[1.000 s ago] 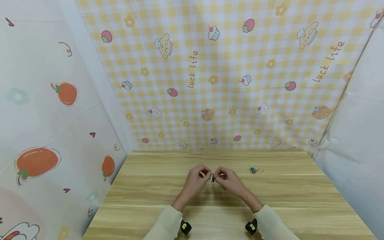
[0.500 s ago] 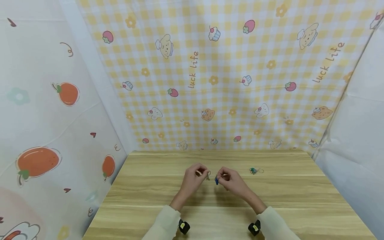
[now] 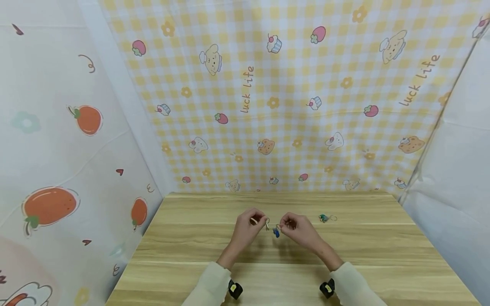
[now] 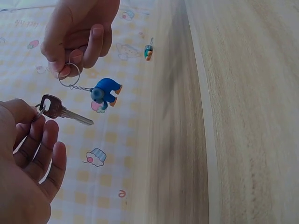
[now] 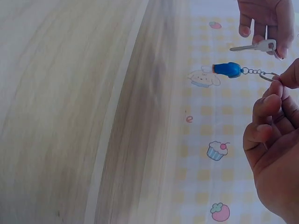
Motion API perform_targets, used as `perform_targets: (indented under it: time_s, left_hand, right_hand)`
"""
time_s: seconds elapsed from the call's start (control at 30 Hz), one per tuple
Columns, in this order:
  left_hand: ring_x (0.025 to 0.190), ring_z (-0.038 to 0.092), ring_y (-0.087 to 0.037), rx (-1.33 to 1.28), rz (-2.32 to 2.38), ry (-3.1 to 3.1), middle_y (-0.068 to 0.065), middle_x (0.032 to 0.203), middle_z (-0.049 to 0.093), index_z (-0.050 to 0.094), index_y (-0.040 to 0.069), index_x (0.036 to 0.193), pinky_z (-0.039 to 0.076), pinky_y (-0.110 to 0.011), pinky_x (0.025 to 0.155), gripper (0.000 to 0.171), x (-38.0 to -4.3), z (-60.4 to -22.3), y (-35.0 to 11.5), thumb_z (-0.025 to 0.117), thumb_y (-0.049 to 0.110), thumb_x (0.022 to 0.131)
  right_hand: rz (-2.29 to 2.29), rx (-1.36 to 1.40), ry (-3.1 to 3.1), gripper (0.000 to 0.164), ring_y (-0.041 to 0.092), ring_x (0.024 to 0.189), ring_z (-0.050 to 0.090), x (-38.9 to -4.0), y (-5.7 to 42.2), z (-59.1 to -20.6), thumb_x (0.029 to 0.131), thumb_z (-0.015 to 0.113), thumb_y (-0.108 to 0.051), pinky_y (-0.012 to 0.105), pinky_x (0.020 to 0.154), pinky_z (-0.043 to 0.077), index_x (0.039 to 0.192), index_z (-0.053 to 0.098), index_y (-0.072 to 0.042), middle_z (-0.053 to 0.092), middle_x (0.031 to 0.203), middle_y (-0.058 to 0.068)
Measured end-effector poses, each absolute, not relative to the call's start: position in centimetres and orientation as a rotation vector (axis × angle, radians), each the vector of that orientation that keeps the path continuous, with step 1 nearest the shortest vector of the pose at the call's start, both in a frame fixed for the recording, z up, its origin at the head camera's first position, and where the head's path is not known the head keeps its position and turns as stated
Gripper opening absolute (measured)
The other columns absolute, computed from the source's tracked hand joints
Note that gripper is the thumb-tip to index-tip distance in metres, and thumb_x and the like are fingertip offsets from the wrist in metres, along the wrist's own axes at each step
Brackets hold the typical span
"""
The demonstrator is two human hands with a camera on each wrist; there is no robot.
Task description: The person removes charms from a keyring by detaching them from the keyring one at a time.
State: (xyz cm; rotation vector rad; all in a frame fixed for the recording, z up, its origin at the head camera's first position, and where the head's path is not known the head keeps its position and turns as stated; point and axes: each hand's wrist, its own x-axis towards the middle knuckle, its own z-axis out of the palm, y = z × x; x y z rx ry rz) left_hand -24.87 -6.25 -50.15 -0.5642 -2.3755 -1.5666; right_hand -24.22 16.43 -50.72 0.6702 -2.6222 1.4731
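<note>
My left hand (image 3: pixel 248 226) pinches a thin metal ring between thumb and forefinger, and a key (image 4: pixel 55 108) hangs from it. In the left wrist view the key's blade points toward the lower right. Across a small gap, my right hand (image 3: pixel 301 231) pinches the split ring (image 4: pixel 69 74) of a keychain. From that ring a short chain leads to a small blue animal figure (image 4: pixel 107 89) with orange feet. The right wrist view shows the blue figure (image 5: pixel 227 69) close to the key (image 5: pixel 254 46), apart from it. Both things are held above the wooden table.
A green keychain (image 3: pixel 323 218) with its own ring lies on the table (image 3: pixel 191 238), beyond the right hand. A yellow-checked cloth (image 3: pixel 275 127) with cartoon prints hangs behind the table. White cloths stand at both sides.
The hands were together, with key and blue figure touching; they have since drawn apart. The right hand moved right and now holds the keychain by its ring, the figure hanging below.
</note>
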Motion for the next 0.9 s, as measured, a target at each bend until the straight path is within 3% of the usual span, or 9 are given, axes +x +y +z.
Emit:
perform_targets:
  time_s: [0.63, 0.9]
  left_hand:
    - [0.085, 0.064, -0.006, -0.56, -1.599, -2.372, -0.003, 0.096, 0.075, 0.077, 0.012, 0.097, 0.054, -0.019, 0.073, 0.006, -25.0, -50.4, -7.0, 0.074, 0.015, 0.102]
    - [0.085, 0.064, -0.005, -0.555, -1.624, -2.368, -0.004, 0.098, 0.075, 0.076, 0.012, 0.098, 0.055, -0.019, 0.073, 0.006, -25.2, -50.5, -7.4, 0.074, 0.016, 0.102]
  right_hand:
    - [1.366, 0.552, -2.636, 0.01, 0.006, 0.07, 0.051, -24.6, 19.4, -51.0, 0.1, 0.069, -0.007, 0.023, 0.062, 0.044, 0.097, 0.07, -0.017, 0.066, 0.087, -0.005]
    - [1.36, 0.531, -2.625, 0.007, 0.005, 0.068, 0.05, -24.8, 21.4, -50.9, 0.102, 0.069, -0.007, 0.024, 0.057, 0.043, 0.098, 0.072, -0.012, 0.068, 0.088, -0.002]
